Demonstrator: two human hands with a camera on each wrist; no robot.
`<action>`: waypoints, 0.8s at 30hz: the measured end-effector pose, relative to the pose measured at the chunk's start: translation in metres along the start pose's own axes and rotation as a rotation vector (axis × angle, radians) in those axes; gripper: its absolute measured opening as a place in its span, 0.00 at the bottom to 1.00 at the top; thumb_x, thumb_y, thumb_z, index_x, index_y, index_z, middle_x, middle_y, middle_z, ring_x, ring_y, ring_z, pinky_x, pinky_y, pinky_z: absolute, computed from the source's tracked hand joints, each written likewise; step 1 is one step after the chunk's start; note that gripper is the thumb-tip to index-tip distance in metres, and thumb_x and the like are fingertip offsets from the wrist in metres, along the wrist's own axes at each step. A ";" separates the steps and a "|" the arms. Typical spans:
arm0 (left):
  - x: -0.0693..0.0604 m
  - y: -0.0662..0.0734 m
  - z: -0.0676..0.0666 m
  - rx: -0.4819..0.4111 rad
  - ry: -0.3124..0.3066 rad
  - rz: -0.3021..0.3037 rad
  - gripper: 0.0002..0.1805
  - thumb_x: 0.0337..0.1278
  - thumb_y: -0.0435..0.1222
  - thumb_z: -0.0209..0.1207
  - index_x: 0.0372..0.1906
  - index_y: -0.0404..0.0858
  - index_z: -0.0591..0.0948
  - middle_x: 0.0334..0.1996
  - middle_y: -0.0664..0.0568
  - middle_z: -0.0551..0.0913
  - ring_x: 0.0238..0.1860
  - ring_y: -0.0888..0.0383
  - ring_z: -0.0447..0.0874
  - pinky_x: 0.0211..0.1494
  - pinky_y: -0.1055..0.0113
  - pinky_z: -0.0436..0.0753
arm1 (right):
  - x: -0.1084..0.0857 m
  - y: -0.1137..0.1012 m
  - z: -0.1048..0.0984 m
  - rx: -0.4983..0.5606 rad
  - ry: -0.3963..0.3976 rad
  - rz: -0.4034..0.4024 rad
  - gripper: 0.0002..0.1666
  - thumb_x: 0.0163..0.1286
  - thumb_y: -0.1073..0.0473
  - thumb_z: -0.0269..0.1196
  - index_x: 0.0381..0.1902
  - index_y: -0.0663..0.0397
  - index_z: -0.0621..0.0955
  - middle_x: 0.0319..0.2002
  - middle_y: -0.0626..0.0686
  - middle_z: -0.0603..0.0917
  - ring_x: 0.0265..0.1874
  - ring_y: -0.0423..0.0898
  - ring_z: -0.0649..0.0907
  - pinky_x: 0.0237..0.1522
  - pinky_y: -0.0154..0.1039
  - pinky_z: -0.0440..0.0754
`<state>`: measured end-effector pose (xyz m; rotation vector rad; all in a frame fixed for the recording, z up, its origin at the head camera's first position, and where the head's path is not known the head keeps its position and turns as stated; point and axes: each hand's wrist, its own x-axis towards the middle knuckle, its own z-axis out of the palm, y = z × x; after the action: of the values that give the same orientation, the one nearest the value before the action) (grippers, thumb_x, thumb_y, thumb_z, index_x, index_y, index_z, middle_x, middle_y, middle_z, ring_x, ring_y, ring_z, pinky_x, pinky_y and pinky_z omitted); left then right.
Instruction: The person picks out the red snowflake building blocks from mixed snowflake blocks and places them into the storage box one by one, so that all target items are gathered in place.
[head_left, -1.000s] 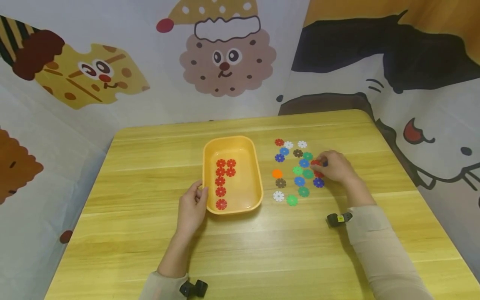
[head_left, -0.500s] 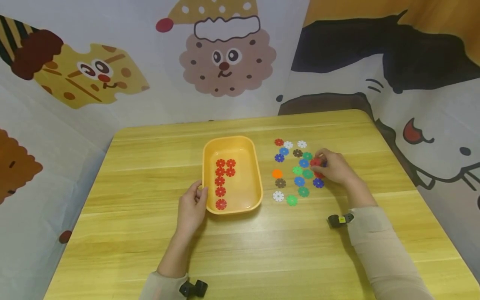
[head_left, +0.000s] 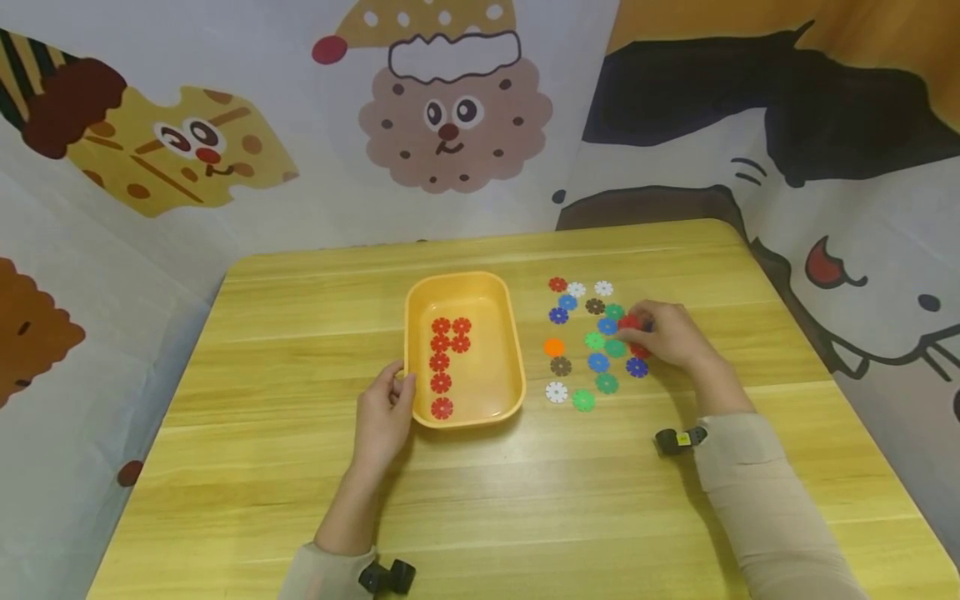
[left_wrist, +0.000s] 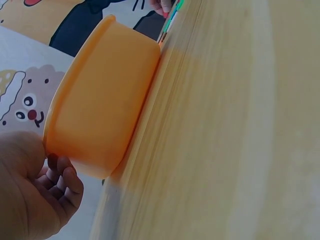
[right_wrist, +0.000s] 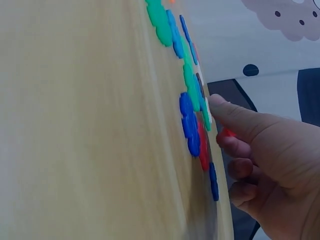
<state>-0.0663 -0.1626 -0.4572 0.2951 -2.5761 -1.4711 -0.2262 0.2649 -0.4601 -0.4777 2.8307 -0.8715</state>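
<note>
The left hand (head_left: 385, 414) grips one yellow tray (head_left: 489, 379) by its rim; seven red discs (head_left: 439, 362) lie inside; on the surface (head_left: 510, 508) to its right lie one white disc (head_left: 557, 387) and one orange disc (head_left: 554, 347). The right hand (head_left: 667, 335) pinches one red disc (head_left: 629, 322); two more white discs (head_left: 576, 285) lie beyond.

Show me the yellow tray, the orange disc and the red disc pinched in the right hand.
Yellow tray (head_left: 486, 382): head view, bare inner floor.
Orange disc (head_left: 553, 347): head view, middle of its face.
Held red disc (head_left: 629, 322): head view, its uncovered part.
</note>
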 end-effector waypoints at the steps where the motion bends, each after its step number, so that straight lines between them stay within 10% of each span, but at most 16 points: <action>1: 0.000 0.000 0.000 -0.001 -0.001 -0.002 0.21 0.76 0.37 0.55 0.64 0.29 0.76 0.25 0.48 0.77 0.23 0.55 0.72 0.23 0.71 0.72 | 0.000 -0.001 0.000 0.004 0.011 -0.001 0.26 0.69 0.49 0.69 0.53 0.65 0.81 0.39 0.60 0.85 0.37 0.53 0.83 0.39 0.48 0.81; 7: -0.001 -0.001 0.000 -0.010 0.001 -0.004 0.21 0.76 0.38 0.55 0.64 0.30 0.76 0.25 0.48 0.77 0.23 0.55 0.72 0.23 0.71 0.72 | 0.001 -0.010 0.005 0.050 0.056 0.003 0.27 0.69 0.48 0.70 0.54 0.64 0.81 0.40 0.60 0.84 0.41 0.57 0.84 0.46 0.54 0.81; 24: 0.000 -0.003 0.002 -0.013 0.012 0.016 0.21 0.75 0.37 0.55 0.64 0.29 0.76 0.24 0.48 0.77 0.23 0.56 0.72 0.23 0.71 0.72 | 0.011 -0.037 0.026 0.110 0.115 -0.101 0.22 0.63 0.51 0.74 0.47 0.60 0.84 0.33 0.52 0.84 0.23 0.47 0.77 0.25 0.36 0.75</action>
<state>-0.0666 -0.1627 -0.4608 0.2805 -2.5525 -1.4751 -0.2214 0.2185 -0.4614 -0.5775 2.8620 -1.1012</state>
